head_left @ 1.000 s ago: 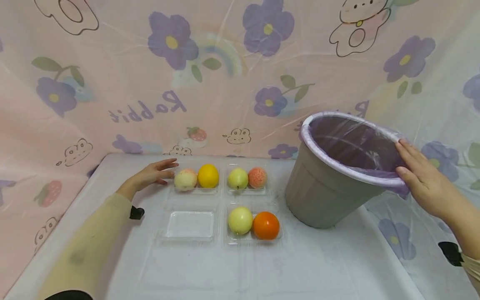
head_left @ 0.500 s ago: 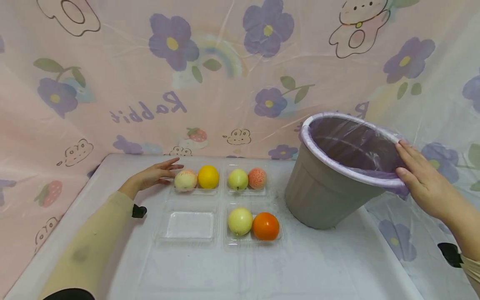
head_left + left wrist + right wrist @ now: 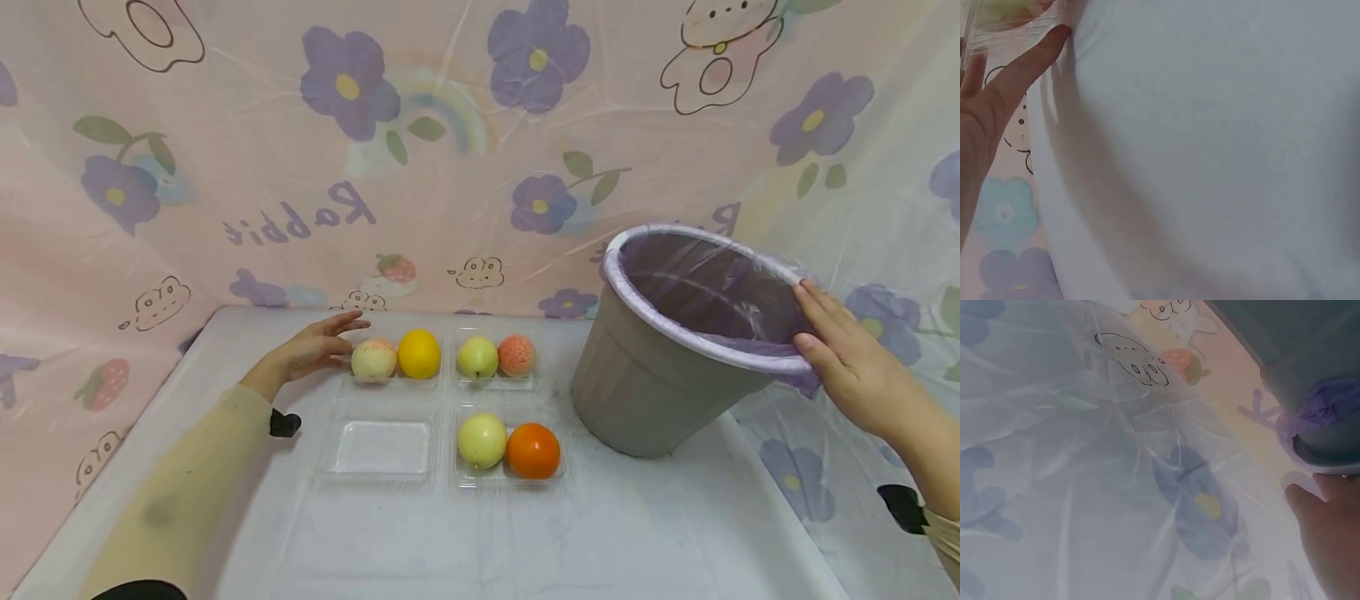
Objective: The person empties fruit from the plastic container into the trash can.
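My left hand (image 3: 306,350) touches the left end of a clear plastic box (image 3: 352,385) that holds a pale peach (image 3: 373,359) and a yellow orange-like fruit (image 3: 419,354). Its fingers are extended; in the left wrist view the thumb (image 3: 1035,59) lies along the box's side. At the right, a grey trash bin (image 3: 637,375) with a purple liner bag (image 3: 720,337) over its rim leans toward my right hand (image 3: 862,367). That hand rests on the rim with straight fingers. From the right wrist view, the hand (image 3: 1335,525) sits against the bin's edge.
A second clear box (image 3: 495,385) holds a green fruit (image 3: 477,358) and a reddish peach (image 3: 517,356). In front, another box (image 3: 495,483) holds a pale green fruit (image 3: 482,441) and an orange (image 3: 533,451). An empty clear box (image 3: 378,450) lies beside it. Printed cloth hangs behind.
My left hand has shifted slightly right, closer against the box with the peach. The right hand and the bin have stayed where they were.
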Demonstrator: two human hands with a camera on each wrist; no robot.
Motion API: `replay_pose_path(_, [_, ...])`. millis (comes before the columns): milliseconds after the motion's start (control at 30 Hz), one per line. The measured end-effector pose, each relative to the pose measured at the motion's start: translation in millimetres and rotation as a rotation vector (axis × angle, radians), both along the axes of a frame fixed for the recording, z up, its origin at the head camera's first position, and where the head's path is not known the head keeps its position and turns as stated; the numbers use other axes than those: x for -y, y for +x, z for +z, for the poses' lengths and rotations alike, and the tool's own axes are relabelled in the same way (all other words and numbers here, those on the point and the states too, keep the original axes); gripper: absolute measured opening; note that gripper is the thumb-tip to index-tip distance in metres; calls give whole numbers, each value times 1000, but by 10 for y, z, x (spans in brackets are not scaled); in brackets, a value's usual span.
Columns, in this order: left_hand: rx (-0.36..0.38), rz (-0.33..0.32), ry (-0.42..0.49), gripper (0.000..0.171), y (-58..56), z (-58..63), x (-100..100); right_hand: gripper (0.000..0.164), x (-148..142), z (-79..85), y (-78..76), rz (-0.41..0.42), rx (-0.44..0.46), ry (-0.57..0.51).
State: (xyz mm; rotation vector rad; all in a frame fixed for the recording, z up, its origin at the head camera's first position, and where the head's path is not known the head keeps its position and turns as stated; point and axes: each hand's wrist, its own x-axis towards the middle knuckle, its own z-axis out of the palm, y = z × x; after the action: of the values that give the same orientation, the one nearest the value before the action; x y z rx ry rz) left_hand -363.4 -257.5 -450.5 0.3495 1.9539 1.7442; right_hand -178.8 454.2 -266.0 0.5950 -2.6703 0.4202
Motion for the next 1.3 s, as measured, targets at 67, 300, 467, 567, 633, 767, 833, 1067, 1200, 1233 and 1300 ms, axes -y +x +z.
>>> replay_pose_path(67, [-3, 4, -3, 82, -3, 11, -9, 61, -2, -1, 3, 1, -3, 0])
replay_pose_path(300, [25, 10, 29, 82, 18, 6, -7, 60, 8, -8, 12, 1, -5, -8])
replay_pose_path(467, [45, 8, 64, 77, 18, 17, -17, 61, 10, -4, 7, -3, -1, -6])
replay_pose_path(567, [58, 0, 80, 70, 19, 25, -27, 60, 10, -11, 4, 2, -3, -5])
replay_pose_path(633, [68, -7, 88, 67, 22, 26, -30, 60, 9, -13, 2, 8, -8, -1])
replay_pose_path(767, [84, -8, 99, 65, 22, 21, -27, 60, 11, -12, 4, 10, -15, -4])
replay_pose_path(833, [92, -3, 105, 66, 19, 18, -26, 60, 13, -10, 7, 8, -16, -10])
replay_pose_path(1067, [96, 24, 98, 69, 34, 7, -26, 60, 14, -4, 4, 6, -16, -7])
replay_pose_path(1200, [89, 27, 109, 68, 48, -1, -27, 61, 13, -9, 1, 9, -14, -13])
replay_pose_path(1233, [81, 25, 110, 68, 50, -5, -29, 61, 14, -9, 1, 7, -15, -13])
replay_pose_path(1300, [65, 31, 108, 66, 55, -11, -37, 61, 17, -11, -3, 11, -19, -15])
